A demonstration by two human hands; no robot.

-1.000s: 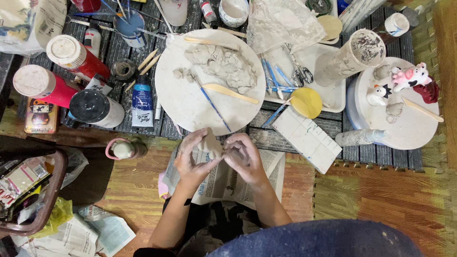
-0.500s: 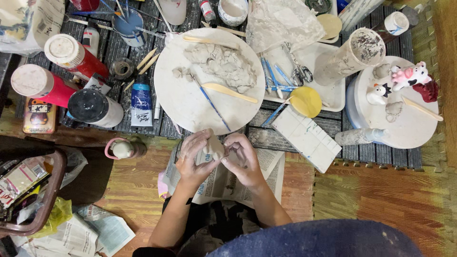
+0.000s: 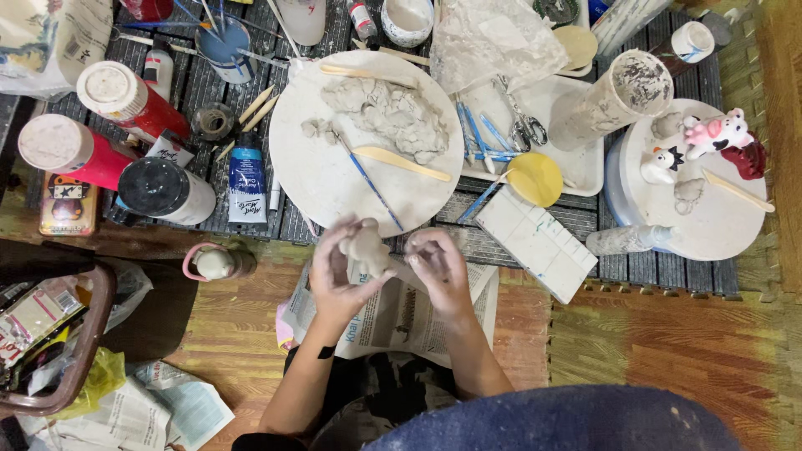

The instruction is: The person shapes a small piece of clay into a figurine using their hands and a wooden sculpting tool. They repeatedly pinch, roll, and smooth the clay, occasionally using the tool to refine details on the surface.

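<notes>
Clay lump (image 3: pixel 365 246) now sits in our left hand (image 3: pixel 338 271) alone, just below the round board (image 3: pixel 309 179). Our right hand (image 3: pixel 436 263) has come off, curled around nothing; shaping pauses.

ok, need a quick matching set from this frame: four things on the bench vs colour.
Things:
1. round sponge
2. paint tube
3. clay lump in the left hand
4. pig figurine

Colours:
a. pink
b. grey
c. yellow
d. blue

Pairs: 1-c, 2-d, 3-b, 4-a
</notes>
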